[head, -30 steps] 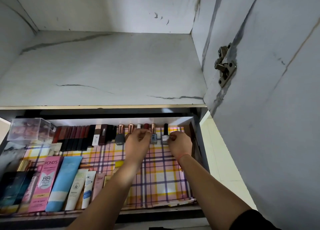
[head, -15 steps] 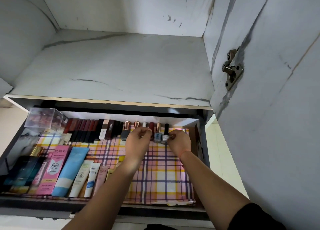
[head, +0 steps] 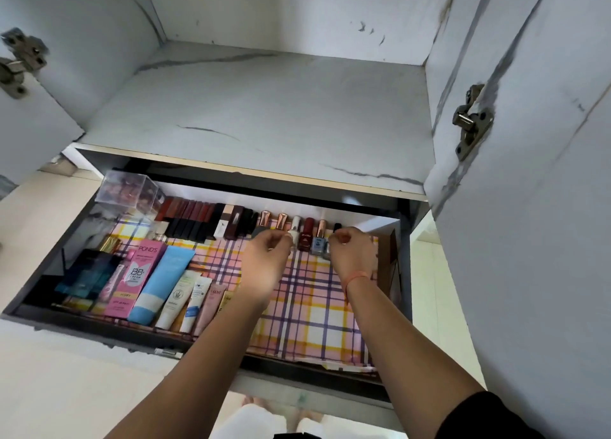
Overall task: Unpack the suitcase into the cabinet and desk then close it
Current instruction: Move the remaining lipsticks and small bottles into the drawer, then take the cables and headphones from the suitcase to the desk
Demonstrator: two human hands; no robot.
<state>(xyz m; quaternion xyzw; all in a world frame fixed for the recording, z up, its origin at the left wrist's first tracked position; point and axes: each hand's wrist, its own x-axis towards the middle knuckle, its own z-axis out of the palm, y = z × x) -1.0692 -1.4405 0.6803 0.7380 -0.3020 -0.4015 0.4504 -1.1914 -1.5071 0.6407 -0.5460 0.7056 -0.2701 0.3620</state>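
Head view: left hand (head: 266,256) and right hand (head: 352,250) pinch bottles (head: 295,228) on plaid liner (head: 307,309).

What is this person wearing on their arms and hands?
Both forearms are bare, and neither the left hand nor the right hand is gloved. A thin orange band circles the right wrist, and a black sleeve shows high on the right arm.

pink box (head: 134,276): "POND'S", "BB+ CREAM" | other tubes (head: 190,298) and nail polish bottles (head: 305,238): print too small to read
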